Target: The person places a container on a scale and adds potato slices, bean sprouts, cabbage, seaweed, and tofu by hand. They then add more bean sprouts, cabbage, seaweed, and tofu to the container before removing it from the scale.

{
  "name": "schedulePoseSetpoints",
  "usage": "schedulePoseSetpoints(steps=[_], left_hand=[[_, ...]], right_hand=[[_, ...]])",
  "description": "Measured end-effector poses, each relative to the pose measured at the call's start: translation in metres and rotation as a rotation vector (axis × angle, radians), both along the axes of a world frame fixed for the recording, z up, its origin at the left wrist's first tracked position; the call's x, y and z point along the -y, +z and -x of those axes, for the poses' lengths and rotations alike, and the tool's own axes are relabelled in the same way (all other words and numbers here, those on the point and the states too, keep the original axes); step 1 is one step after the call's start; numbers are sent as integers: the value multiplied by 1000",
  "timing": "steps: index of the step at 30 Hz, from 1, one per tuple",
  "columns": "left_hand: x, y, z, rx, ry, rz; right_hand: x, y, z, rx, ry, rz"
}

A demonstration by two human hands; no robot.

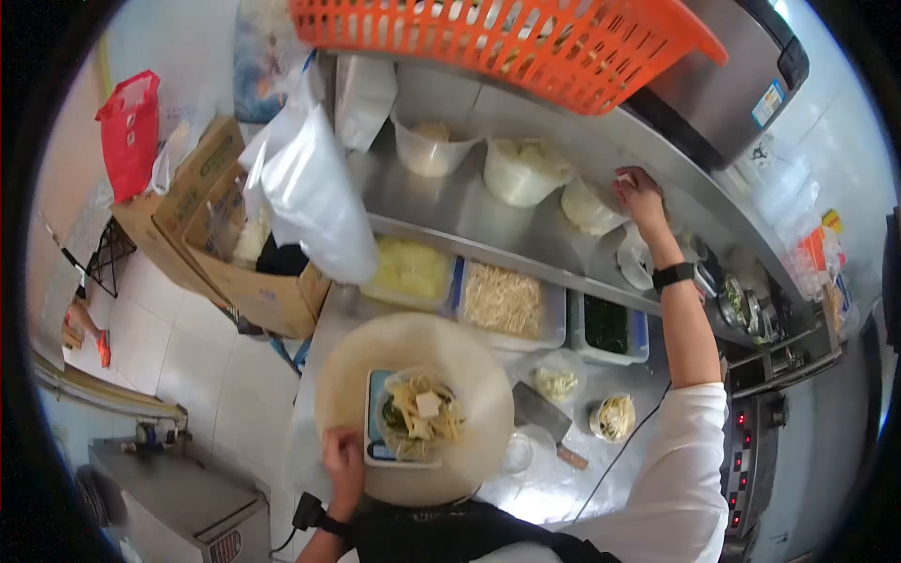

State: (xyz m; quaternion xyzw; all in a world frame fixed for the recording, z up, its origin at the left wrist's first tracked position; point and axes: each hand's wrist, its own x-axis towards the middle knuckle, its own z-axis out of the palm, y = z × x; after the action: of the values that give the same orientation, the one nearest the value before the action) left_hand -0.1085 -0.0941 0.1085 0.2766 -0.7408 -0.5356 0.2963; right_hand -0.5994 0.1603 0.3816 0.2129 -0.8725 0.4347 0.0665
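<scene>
Orange basket (526, 52), right fingers (629, 175) beside tub's rim (591, 208)

We see a brightly lit room through a fisheye lens, its rim bowed and fading to black at the corners. White glare washes out the worktop (549, 483) near the bottom, and sheen streaks the metal shelf (450, 208). The plastic bag (305, 178) shines; small distant details look soft to us.

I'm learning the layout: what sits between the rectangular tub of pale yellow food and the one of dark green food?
A whitish rectangular tub of pale, stringy sprouts; head view shows it.
</scene>
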Motion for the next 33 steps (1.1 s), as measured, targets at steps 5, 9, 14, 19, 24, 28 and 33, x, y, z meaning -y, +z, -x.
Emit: schedulePoseSetpoints(steps=[5, 9, 14, 19, 24, 28, 33], left_hand=[[-3, -3, 2, 8, 26, 51], [-6, -5, 5, 1, 53, -18], [-4, -7, 4, 24, 44, 73], [-5, -7, 6, 26, 21, 96], [-3, 4, 9, 42, -14, 160], [-3, -3, 6, 38, -5, 135], [-6, 1, 9, 33, -2, 137]], right_hand=[[-37, -51, 127, -731, -251, -787], [55, -8, 83, -11, 279, -379], [96, -15, 83, -148, 217, -642], [99, -3, 76, -119, 204, -685], [93, -12, 94, -212, 282, -675], [98, -12, 97, -117, 289, -690], [96, -40, 118, -183, 187, -539]])
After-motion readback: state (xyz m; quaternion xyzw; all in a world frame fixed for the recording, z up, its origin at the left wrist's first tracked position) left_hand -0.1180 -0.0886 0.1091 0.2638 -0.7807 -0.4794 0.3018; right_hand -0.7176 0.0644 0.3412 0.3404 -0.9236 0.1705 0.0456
